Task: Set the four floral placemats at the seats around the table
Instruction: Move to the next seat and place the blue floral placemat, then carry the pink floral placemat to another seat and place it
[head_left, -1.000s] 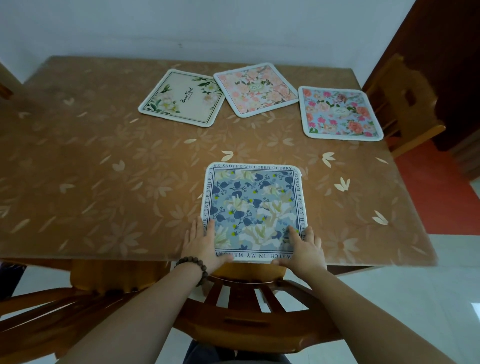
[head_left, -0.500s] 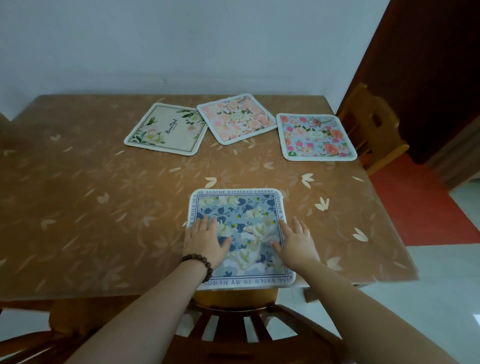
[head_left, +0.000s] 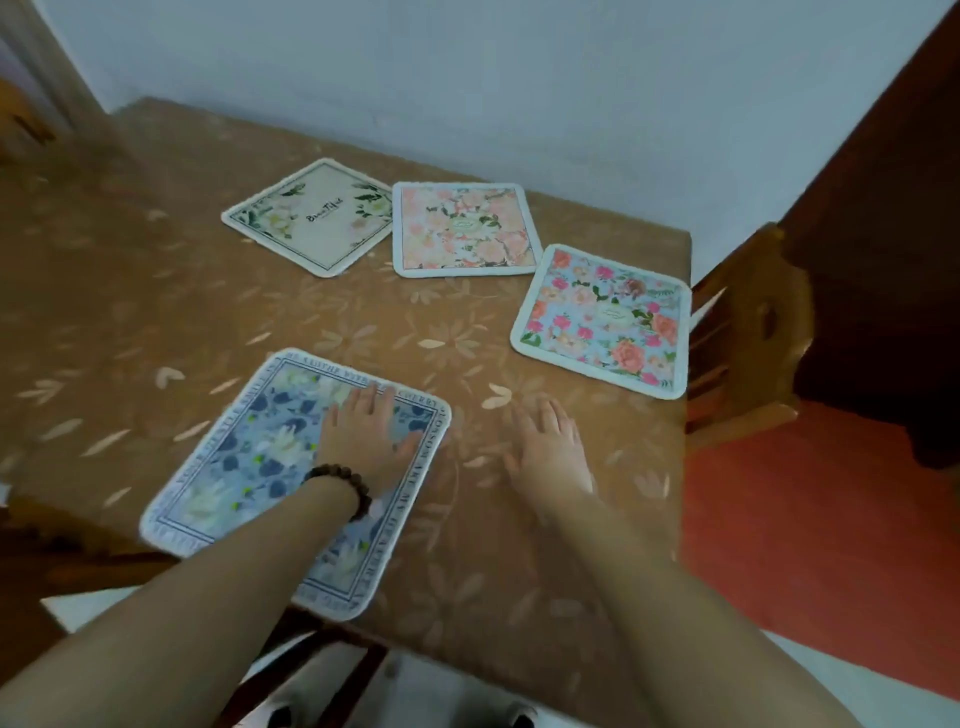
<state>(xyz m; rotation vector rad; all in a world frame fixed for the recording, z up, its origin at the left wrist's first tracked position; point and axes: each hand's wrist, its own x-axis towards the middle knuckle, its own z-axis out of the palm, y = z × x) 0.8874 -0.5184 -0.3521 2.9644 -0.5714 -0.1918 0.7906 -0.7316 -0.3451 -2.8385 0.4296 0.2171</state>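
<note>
Lying flat at the table's (head_left: 156, 322) near edge, the blue placemat (head_left: 260, 467) is a soft rounded square with a lettered border. The left hand (head_left: 366, 441) presses it, fingers spread; the right hand (head_left: 548, 447) rests open just beside it on the glossy petal-print cover. Three more mats sit beyond it near the white wall (head_left: 519, 78).

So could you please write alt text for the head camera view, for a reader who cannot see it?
A person's left hand rests flat on a blue floral placemat at the near table edge, the right hand open beside it. Three more lie beyond: cream placemat, peach placemat, pink-rose placemat.
</note>
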